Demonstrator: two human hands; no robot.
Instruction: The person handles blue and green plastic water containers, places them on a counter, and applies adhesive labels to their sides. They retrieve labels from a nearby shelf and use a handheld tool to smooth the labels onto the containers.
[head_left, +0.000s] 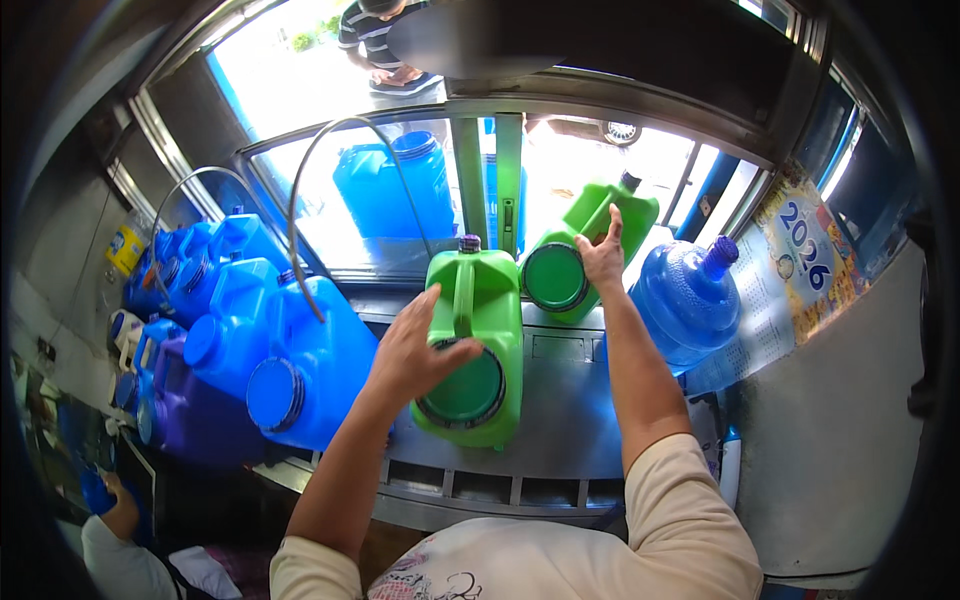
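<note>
Where the head view looks down on the metal counter (570, 410), the left hand (412, 345) is open, thumb spread, by the left side of the nearer green jug (500, 310), mid-counter toward the front edge. The right hand (603, 258) is at the farther green jug (560, 278) by the back edge, though whether it grips the handle I cannot tell. Blue jugs (325, 350) crowd the left end; a round blue bottle (685, 305) stands near the right.
</note>
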